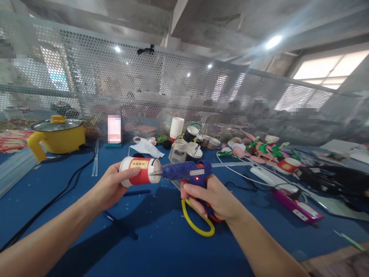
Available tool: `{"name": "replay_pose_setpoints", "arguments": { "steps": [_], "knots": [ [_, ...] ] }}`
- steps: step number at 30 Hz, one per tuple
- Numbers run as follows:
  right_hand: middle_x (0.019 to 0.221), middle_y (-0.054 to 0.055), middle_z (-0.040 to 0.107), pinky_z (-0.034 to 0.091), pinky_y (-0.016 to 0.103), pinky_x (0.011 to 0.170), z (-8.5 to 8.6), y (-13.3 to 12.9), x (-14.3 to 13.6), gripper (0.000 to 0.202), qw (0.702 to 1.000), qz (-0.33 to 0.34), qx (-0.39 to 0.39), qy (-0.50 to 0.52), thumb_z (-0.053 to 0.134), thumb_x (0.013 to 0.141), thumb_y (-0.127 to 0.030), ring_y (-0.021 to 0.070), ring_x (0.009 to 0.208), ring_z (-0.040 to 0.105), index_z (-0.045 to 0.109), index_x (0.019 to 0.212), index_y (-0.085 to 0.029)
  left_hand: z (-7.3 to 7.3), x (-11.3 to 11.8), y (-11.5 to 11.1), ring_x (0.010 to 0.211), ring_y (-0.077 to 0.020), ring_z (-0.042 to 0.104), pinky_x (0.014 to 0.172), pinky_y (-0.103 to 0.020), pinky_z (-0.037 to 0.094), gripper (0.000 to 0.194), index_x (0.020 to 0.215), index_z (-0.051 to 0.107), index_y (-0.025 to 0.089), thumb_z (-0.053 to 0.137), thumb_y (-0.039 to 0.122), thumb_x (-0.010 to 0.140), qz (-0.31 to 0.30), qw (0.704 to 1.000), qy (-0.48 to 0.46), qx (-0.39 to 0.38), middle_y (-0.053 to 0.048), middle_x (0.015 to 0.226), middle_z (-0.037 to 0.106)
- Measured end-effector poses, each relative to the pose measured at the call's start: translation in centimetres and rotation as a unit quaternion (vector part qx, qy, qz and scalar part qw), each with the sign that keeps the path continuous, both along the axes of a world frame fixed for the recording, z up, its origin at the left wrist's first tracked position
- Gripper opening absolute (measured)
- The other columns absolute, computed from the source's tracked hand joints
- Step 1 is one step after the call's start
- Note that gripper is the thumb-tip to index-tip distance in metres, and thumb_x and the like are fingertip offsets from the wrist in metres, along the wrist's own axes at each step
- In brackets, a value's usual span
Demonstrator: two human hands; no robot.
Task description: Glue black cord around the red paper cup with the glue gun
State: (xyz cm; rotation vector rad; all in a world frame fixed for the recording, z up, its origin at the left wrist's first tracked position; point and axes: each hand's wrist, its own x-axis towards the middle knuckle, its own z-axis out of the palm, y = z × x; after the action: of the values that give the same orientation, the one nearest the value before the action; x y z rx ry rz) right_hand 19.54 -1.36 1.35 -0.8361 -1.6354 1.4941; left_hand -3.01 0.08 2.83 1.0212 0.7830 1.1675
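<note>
Lying sideways in my left hand is a white paper cup with a red band and a yellow label; my fingers are wrapped round it. My right hand grips a blue hot glue gun with a small red light lit on its side. The gun's metal nozzle points left and meets the cup's side near one end; whether glue is coming out I cannot tell. A clear glue stick sticks out of the gun's back. Below my right hand hangs or lies a yellow loop, partly hidden by the fingers.
A yellow electric pot with a black cord stands at the left. A phone, a glass jar and stacked paper cups are at the back. To the right lie a purple power strip and green-pink craft pieces.
</note>
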Motion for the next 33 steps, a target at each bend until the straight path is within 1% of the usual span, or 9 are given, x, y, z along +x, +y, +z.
{"name": "replay_pose_setpoints", "arguments": {
  "steps": [3, 5, 7, 10, 14, 18, 22, 27, 33],
  "knots": [
    [0.035, -0.007, 0.042, 0.029, 0.016, 0.033, 0.0, -0.1, 0.1, 0.024, 1.0, 0.005, 0.006, 0.004, 0.053, 0.079, -0.032, 0.0027, 0.028, 0.036, 0.056, 0.067, -0.012, -0.2, 0.0, 0.0, 0.07, -0.0164, 0.064, 0.068, -0.022, 0.049, 0.021, 0.082, 0.068, 0.012, 0.068, 0.02, 0.063, 0.001, 0.999, 0.019, 0.026, -0.008, 0.078, 0.071],
    [0.035, -0.007, 0.042, 0.029, 0.017, 0.033, 0.2, -0.1, 0.1, 0.024, 1.0, -0.013, 0.017, 0.013, 0.051, 0.079, -0.033, 0.0029, 0.028, 0.035, 0.056, 0.068, -0.012, -0.3, -0.1, -0.1, 0.07, -0.0161, 0.064, 0.068, -0.022, 0.049, 0.02, 0.081, 0.068, 0.014, 0.069, 0.022, 0.063, 0.009, 0.997, 0.061, 0.052, -0.006, 0.077, 0.071],
    [0.035, -0.007, 0.042, 0.029, 0.017, 0.033, 0.4, -0.1, 0.1, 0.023, 0.998, -0.046, 0.044, 0.007, 0.051, 0.079, -0.032, 0.003, 0.029, 0.035, 0.056, 0.068, -0.012, -0.4, -0.1, -0.2, 0.07, -0.0173, 0.065, 0.068, -0.024, 0.05, 0.021, 0.08, 0.068, 0.015, 0.07, 0.026, 0.062, 0.019, 0.989, 0.119, 0.082, -0.005, 0.078, 0.071],
    [0.036, -0.007, 0.042, 0.031, 0.018, 0.034, 0.7, -0.3, 0.2, 0.023, 0.989, -0.097, 0.1, -0.038, 0.052, 0.079, -0.032, 0.0041, 0.03, 0.037, 0.056, 0.067, -0.012, -0.3, -0.1, -0.3, 0.069, -0.0187, 0.065, 0.064, -0.025, 0.051, 0.022, 0.079, 0.069, 0.016, 0.069, 0.03, 0.062, 0.044, 0.973, 0.191, 0.119, -0.005, 0.079, 0.072],
    [0.036, -0.006, 0.042, 0.037, 0.021, 0.04, 1.0, -0.8, 0.3, 0.024, 0.974, -0.122, 0.155, -0.108, 0.05, 0.079, -0.033, 0.006, 0.033, 0.041, 0.056, 0.067, -0.014, -0.2, -0.2, -0.4, 0.069, -0.0179, 0.065, 0.061, -0.023, 0.051, 0.024, 0.081, 0.069, 0.017, 0.069, 0.032, 0.061, 0.095, 0.954, 0.237, 0.154, -0.004, 0.08, 0.072],
    [0.037, -0.006, 0.044, 0.041, 0.021, 0.043, 1.0, -0.9, 0.3, 0.021, 0.966, -0.141, 0.164, -0.142, 0.051, 0.077, -0.032, 0.0064, 0.034, 0.043, 0.056, 0.067, -0.014, -0.2, -0.1, -0.4, 0.068, -0.0174, 0.064, 0.058, -0.022, 0.051, 0.026, 0.083, 0.069, 0.016, 0.068, 0.032, 0.062, 0.116, 0.943, 0.26, 0.175, -0.004, 0.082, 0.071],
    [0.037, -0.005, 0.045, 0.04, 0.02, 0.04, 0.9, -0.8, 0.2, 0.023, 0.961, -0.16, 0.157, -0.162, 0.052, 0.076, -0.034, 0.0067, 0.034, 0.043, 0.056, 0.066, -0.014, -0.2, 0.0, -0.4, 0.064, -0.0143, 0.063, 0.055, -0.018, 0.049, 0.023, 0.081, 0.069, 0.018, 0.067, 0.031, 0.063, 0.12, 0.942, 0.259, 0.178, -0.002, 0.079, 0.071],
    [0.037, -0.005, 0.044, 0.04, 0.02, 0.039, 1.0, -1.0, 0.1, 0.024, 0.955, -0.17, 0.172, -0.174, 0.052, 0.076, -0.034, 0.0071, 0.033, 0.044, 0.053, 0.062, -0.015, -0.2, 0.0, -0.4, 0.058, -0.0117, 0.061, 0.05, -0.015, 0.047, 0.022, 0.079, 0.069, 0.017, 0.068, 0.03, 0.062, 0.129, 0.94, 0.266, 0.171, -0.002, 0.074, 0.071],
    [0.037, -0.004, 0.046, 0.04, 0.02, 0.039, 1.0, -1.0, 0.3, 0.026, 0.948, -0.17, 0.187, -0.195, 0.051, 0.077, -0.035, 0.007, 0.033, 0.044, 0.053, 0.06, -0.015, -0.2, 0.0, -0.4, 0.058, -0.0119, 0.061, 0.05, -0.015, 0.047, 0.022, 0.079, 0.069, 0.017, 0.068, 0.03, 0.061, 0.138, 0.934, 0.277, 0.176, -0.002, 0.074, 0.072]
  ]
}}
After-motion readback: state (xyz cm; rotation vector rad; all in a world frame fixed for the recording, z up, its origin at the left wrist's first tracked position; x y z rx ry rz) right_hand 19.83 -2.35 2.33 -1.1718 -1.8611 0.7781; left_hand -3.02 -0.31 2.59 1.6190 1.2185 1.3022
